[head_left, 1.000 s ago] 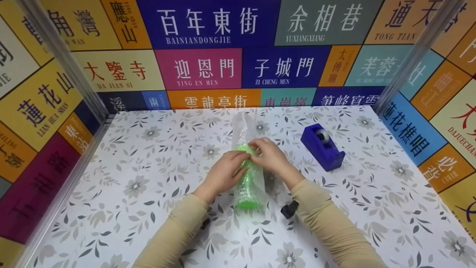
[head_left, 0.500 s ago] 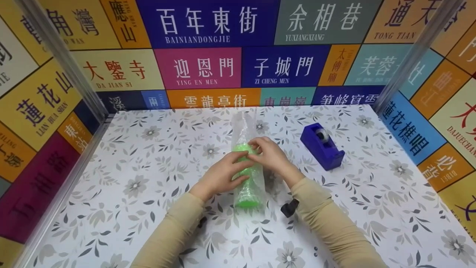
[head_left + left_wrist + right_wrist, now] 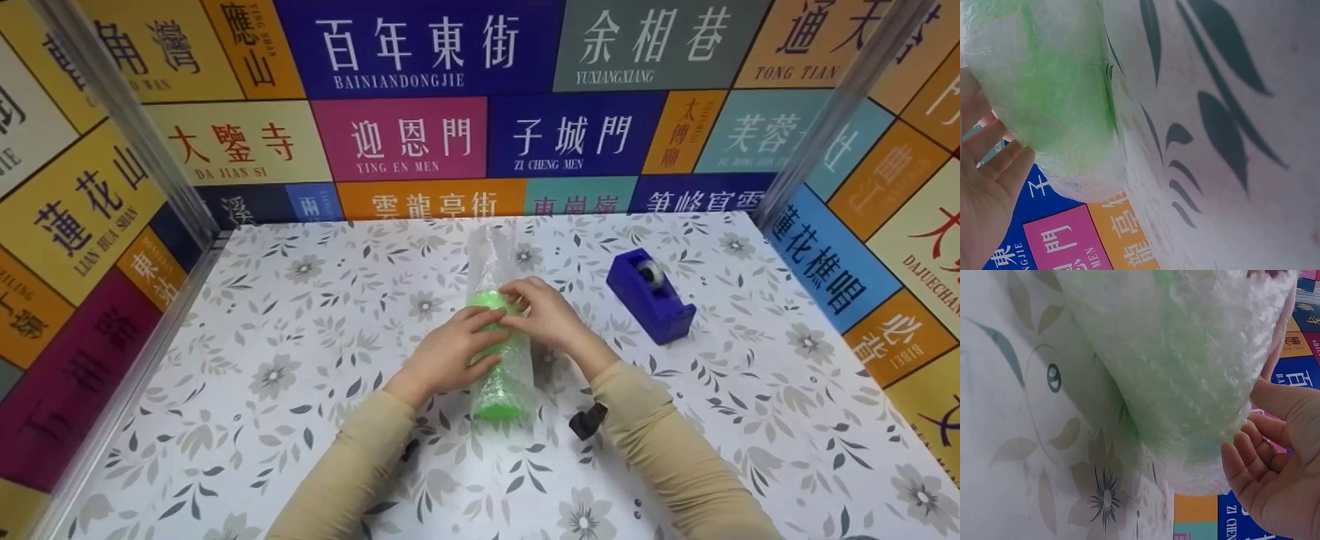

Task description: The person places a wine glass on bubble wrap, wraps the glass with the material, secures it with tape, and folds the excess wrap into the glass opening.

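A bright green cylindrical object wrapped in bubble wrap (image 3: 501,386) lies lengthwise on the table; its exact kind is hidden by the wrap. My left hand (image 3: 450,349) rests on its left side with fingers spread and fairly straight. From the other side my right hand (image 3: 547,311) touches the top of the wrap, thumb stretched toward the left fingertips and the other fingers loosely bent. In the left wrist view, the left fingers (image 3: 1002,154) lie against the wrapped surface. The right wrist view has the right fingertips (image 3: 1235,464) against the bubble wrap (image 3: 1190,399).
A blue tape dispenser (image 3: 651,296) with a roll of clear tape stands on the table to the right. Surplus bubble wrap extends beyond the green object's far end. The floral-covered table (image 3: 315,420) is bordered by printed panels (image 3: 420,135) at the back and sides.
The left hand's fingers have spread apart and its thumb has dropped slightly along the wrap. The right hand and the wrapped object have stayed nearly still.
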`<state>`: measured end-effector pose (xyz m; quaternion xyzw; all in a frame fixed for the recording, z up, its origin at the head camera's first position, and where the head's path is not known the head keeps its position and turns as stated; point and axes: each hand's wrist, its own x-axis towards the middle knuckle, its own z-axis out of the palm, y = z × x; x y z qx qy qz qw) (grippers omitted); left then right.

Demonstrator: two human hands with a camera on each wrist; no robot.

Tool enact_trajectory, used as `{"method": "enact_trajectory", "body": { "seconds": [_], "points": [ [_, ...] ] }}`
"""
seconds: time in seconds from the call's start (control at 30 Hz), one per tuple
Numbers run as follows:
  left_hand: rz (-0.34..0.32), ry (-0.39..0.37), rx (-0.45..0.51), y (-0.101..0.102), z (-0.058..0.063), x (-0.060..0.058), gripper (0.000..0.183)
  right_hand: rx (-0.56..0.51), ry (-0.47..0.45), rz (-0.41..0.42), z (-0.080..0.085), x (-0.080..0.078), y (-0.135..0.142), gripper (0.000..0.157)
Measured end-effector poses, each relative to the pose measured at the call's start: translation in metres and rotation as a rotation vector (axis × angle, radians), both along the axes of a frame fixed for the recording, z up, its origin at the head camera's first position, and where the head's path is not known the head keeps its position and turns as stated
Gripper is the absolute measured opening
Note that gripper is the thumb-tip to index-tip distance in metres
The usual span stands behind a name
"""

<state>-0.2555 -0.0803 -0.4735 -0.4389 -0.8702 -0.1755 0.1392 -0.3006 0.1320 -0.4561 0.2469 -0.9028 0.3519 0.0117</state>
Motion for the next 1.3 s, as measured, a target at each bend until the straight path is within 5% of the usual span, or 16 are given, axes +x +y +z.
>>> {"method": "enact_trajectory", "body": {
  "seconds": [0.47,1.3],
  "points": [
    [0.018,0.011,-0.032,0.002,0.001,0.003,0.035,-0.057,0.023,0.054,0.000,0.007,0.016,0.045],
    [0.003,0.082,0.044,0.005,-0.002,0.004,0.031,-0.161,0.165,-0.131,0.000,0.024,0.116,0.038]
  ]
}}
